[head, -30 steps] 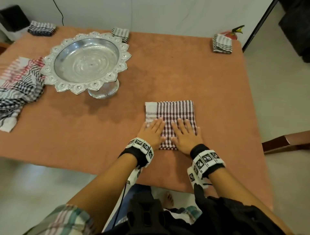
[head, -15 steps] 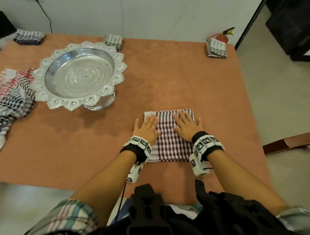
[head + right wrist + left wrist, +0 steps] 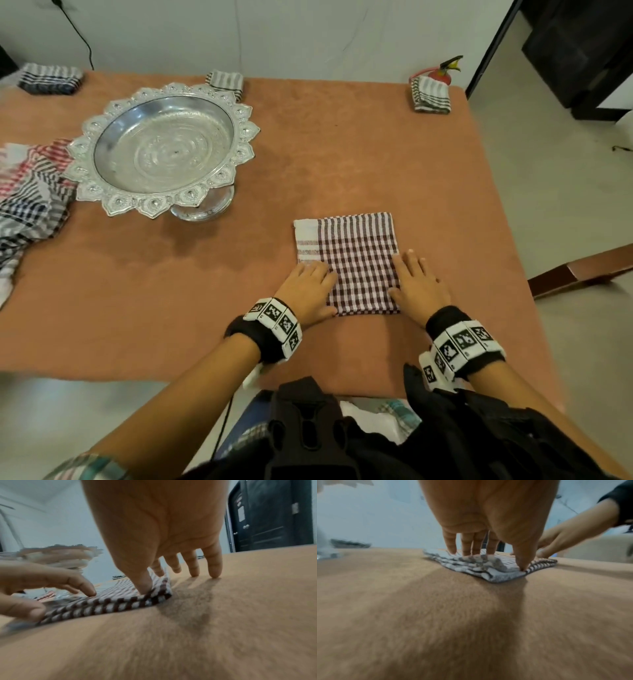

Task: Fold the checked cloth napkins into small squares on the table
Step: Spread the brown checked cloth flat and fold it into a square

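- left hand [image 3: 306, 291] lies flat on the left edge of the checked napkin [image 3: 356, 263], fingers [image 3: 467, 543] straight and a little spread, tips pressing the cloth, thumb planted on its near corner. nothing is gripped.
- right hand [image 3: 419, 286] lies flat at the right edge: thumb digs into the near right corner, index on the cloth edge, the other fingers [image 3: 212, 563] land on the table [image 3: 342, 154] just outside the napkin. straight, no grip.
- likely reason: the hands bracket the two side edges to flatten the layers and square them up before the next fold; thumbs on the near corners keep the stack from sliding on the fuzzy orange table cover.
- napkin sits between the two hands, its far half reaching past the fingertips, its near edge level with the thumbs.
- look: dark maroon-and-white check, plain white band with thin stripes along the left side under the left fingertips; roughly square; the right wrist view shows at least two layers at the near edge, rounded and soft, slightly puffed near the right thumb.
- judgement: partly folded, probably another fold to go, going by the smaller folded napkins [image 3: 431, 95] at the table's far edge.
- well beyond the left fingertips: silver pedestal tray [image 3: 164, 150], with a heap of unfolded checked cloths [image 3: 30, 192] beside it.
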A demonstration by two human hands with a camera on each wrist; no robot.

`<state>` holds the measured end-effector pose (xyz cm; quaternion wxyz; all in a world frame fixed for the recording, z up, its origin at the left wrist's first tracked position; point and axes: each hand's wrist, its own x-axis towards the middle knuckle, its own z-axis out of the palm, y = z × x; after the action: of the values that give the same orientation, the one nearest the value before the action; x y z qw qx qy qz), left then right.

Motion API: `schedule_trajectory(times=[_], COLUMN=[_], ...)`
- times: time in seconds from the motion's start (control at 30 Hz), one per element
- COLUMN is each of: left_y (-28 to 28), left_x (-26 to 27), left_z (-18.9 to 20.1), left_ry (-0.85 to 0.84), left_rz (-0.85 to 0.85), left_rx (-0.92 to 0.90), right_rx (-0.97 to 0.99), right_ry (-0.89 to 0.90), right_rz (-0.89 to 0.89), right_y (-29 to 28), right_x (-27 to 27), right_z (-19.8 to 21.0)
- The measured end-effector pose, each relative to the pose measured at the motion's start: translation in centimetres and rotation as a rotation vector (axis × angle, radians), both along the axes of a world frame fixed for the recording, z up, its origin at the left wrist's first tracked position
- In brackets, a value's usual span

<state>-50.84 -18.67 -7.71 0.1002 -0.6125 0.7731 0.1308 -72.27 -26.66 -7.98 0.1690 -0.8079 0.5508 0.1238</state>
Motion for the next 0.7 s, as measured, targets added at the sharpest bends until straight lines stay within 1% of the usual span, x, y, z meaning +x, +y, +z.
schedule_trajectory(times=[0.03,0.1,0.17,0.27,0.37,0.4,0.5,0.57,0.6,0.67,0.7], left_y=[0.5,1.3,1.8,2.0,2.0,1.9,1.2,0.9,0.7,0.3,0.2], left_x=[-0.2,-0.8,-1.3,-1.9,-2.8,-2.9,-3.0,-2.6,-2.4,-1.8,-1.6], left_z=[0.2,0.3,0.6,0.1,0.0,-0.2,1.0,2.0,2.5,3.0,3.4], left_ry=[-0.003,-0.015,-0.053,-0.109,-0.131,-0.135,-0.087,-0.048,-0.059,-0.021,-0.015], left_rz=[-0.081,-0.179,-0.195,-0.189,-0.159,-0.146,-0.114,-0.002,0.053,0.115,0.120], left_rx=[-0.030,-0.055,-0.084,-0.161,-0.210,-0.201,-0.188,-0.101,-0.063,-0.032,-0.013], right_rx=[-0.041,-0.075,-0.050,0.082,0.111,0.083,-0.053,-0.160,-0.200,-0.224,-0.201], right_ry=[-0.015,-0.047,-0.078,-0.167,-0.246,-0.246,-0.189,-0.167,-0.162,-0.159,-0.167], right_rz=[0.011,-0.010,-0.058,-0.096,-0.058,-0.044,0.014,0.088,0.120,0.178,0.204], right_y=[0.8,2.6,3.7,3.8,3.3,3.3,3.1,3.0,2.9,2.3,2.0], right_x=[-0.2,-0.5,-0.7,-0.5,-0.3,-0.2,-0.4,-0.5,-0.6,-0.9,-1.0], right_z=[0.0,0.0,-0.1,0.3,0.6,0.7,0.9,0.8,0.9,0.8,0.7])
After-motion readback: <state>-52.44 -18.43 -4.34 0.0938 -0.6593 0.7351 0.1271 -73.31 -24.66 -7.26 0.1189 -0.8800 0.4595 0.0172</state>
